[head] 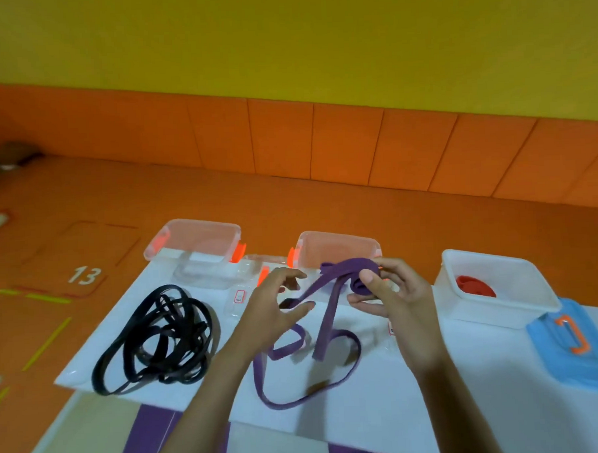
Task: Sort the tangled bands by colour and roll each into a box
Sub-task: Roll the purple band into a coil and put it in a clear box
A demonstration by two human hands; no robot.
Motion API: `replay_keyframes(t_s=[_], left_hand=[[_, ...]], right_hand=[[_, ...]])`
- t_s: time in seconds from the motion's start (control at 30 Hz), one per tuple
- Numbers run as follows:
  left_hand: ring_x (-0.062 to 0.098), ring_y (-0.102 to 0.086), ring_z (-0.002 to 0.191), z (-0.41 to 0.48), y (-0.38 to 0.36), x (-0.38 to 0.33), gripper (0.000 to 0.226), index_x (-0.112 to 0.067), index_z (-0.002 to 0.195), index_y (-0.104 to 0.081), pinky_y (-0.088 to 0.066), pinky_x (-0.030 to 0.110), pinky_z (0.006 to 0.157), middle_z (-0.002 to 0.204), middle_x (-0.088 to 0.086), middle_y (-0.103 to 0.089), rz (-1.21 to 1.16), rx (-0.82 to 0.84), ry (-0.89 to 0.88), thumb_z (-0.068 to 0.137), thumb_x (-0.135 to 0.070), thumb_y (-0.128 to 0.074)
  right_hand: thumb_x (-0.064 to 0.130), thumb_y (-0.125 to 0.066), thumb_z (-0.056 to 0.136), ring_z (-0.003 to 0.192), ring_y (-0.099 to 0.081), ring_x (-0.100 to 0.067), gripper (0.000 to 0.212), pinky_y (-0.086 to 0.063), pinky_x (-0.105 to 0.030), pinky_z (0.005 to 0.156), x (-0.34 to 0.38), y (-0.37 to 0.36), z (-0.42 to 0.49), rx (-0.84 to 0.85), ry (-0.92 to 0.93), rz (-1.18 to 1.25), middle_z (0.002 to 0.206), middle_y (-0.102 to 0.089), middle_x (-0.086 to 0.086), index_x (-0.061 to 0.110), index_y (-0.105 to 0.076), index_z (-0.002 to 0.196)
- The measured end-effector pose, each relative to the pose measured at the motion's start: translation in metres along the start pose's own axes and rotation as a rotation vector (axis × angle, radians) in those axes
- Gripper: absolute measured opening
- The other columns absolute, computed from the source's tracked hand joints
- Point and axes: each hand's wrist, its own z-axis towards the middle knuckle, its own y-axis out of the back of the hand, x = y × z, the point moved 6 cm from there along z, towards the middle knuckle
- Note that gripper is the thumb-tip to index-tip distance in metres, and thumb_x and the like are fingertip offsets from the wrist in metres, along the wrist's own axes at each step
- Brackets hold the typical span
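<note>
Purple band [329, 314] has its rolled end pinched in the right hand [396, 300], left hand [273, 306] open by the tail, so probably best feeding it flat and snug.

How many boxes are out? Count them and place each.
3: left clear box at the far edge, middle clear box behind the purple band, white box at right.
</note>
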Motion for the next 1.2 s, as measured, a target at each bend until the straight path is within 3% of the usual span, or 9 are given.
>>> replay_keyframes(t_s=[0.07, 0.17, 0.37, 0.5, 0.63, 0.77, 0.97, 1.07, 1.2], left_hand=[[-0.001, -0.053, 0.130, -0.012, -0.010, -0.006, 0.057, -0.047, 0.135, -0.057, -0.046, 0.030, 0.110, 0.133, -0.028, -0.058, 0.024, 0.127, -0.037, 0.087, -0.038, -0.085], [0.002, -0.053, 0.138, -0.023, -0.015, -0.031, 0.063, -0.048, 0.143, -0.054, -0.042, 0.025, 0.114, 0.145, -0.025, -0.058, -0.207, 0.138, -0.057, 0.087, -0.046, -0.083], [0.016, -0.074, 0.113, -0.025, -0.014, -0.044, 0.034, -0.037, 0.117, -0.078, -0.059, 0.030, 0.099, 0.118, -0.010, -0.078, -0.460, -0.046, -0.085, 0.087, -0.022, -0.085], [0.020, -0.076, 0.107, -0.014, -0.009, -0.033, 0.031, -0.034, 0.113, -0.079, -0.058, 0.023, 0.091, 0.114, -0.004, -0.079, -0.568, -0.078, -0.064, 0.089, -0.015, -0.084], [0.021, -0.076, 0.108, 0.006, -0.002, -0.012, 0.025, -0.021, 0.114, -0.080, -0.060, 0.033, 0.097, 0.113, 0.000, -0.080, -0.574, -0.065, 0.033, 0.092, -0.011, -0.081], [0.017, -0.075, 0.111, 0.032, 0.010, 0.007, 0.030, -0.010, 0.120, -0.079, -0.057, 0.028, 0.097, 0.116, -0.001, -0.080, -0.556, -0.034, 0.075, 0.091, -0.006, -0.081], [0.011, -0.075, 0.102, 0.063, 0.015, 0.016, 0.024, -0.014, 0.115, -0.077, -0.055, 0.020, 0.089, 0.108, -0.007, -0.079, -0.579, -0.101, 0.059, 0.092, -0.006, -0.079], [0.006, -0.074, 0.089, 0.070, 0.010, 0.024, 0.019, -0.016, 0.101, -0.079, -0.055, 0.018, 0.081, 0.093, -0.009, -0.079, -0.622, -0.134, 0.124, 0.086, -0.005, -0.084], [0.014, -0.077, 0.104, 0.073, 0.003, 0.032, 0.025, -0.017, 0.108, -0.082, -0.055, 0.019, 0.090, 0.108, -0.003, -0.082, -0.666, -0.127, 0.139, 0.087, -0.003, -0.081]], right_hand=[[0.037, -0.088, 0.085, 0.080, -0.080, -0.033, 0.026, -0.067, -0.038, 0.076, 0.000, -0.003, -0.009, 0.004, -0.013, -0.043, 0.101, -0.077, -0.006, 0.028, -0.077, 0.106], [0.024, -0.083, 0.089, 0.082, -0.080, -0.030, 0.023, -0.067, -0.043, 0.081, -0.007, -0.007, -0.020, 0.008, -0.037, -0.132, 0.100, -0.078, -0.002, 0.021, -0.075, 0.111], [0.017, -0.079, 0.094, 0.085, -0.080, -0.032, 0.026, -0.066, -0.041, 0.082, -0.023, -0.015, -0.027, 0.013, -0.071, -0.121, 0.106, -0.077, -0.007, 0.013, -0.072, 0.118], [0.015, -0.076, 0.096, 0.082, -0.080, -0.035, 0.020, -0.066, -0.036, 0.076, -0.035, -0.026, -0.008, 0.028, -0.085, -0.072, 0.103, -0.078, -0.008, 0.015, -0.072, 0.116], [0.017, -0.074, 0.098, 0.081, -0.080, -0.038, 0.015, -0.066, -0.036, 0.074, -0.049, -0.042, 0.019, 0.017, -0.144, -0.027, 0.104, -0.077, -0.015, 0.013, -0.072, 0.112], [0.022, -0.072, 0.100, 0.084, -0.080, -0.037, 0.013, -0.066, -0.035, 0.072, -0.062, -0.059, 0.048, 0.057, -0.179, 0.002, 0.105, -0.078, -0.013, 0.015, -0.071, 0.111], [0.033, -0.081, 0.092, 0.071, -0.065, -0.008, 0.006, -0.054, -0.023, 0.058, -0.072, -0.051, 0.085, 0.129, -0.249, -0.213, 0.094, -0.075, 0.007, 0.036, -0.077, 0.096], [0.029, -0.085, 0.083, 0.071, -0.072, -0.018, 0.012, -0.058, -0.024, 0.064, -0.072, -0.049, 0.097, 0.135, -0.248, -0.124, 0.091, -0.076, 0.000, 0.026, -0.081, 0.094], [0.022, -0.088, 0.079, 0.085, -0.079, -0.037, 0.026, -0.066, -0.036, 0.078, -0.079, -0.047, 0.101, 0.121, -0.233, -0.004, 0.098, -0.079, -0.010, 0.012, -0.079, 0.102]])
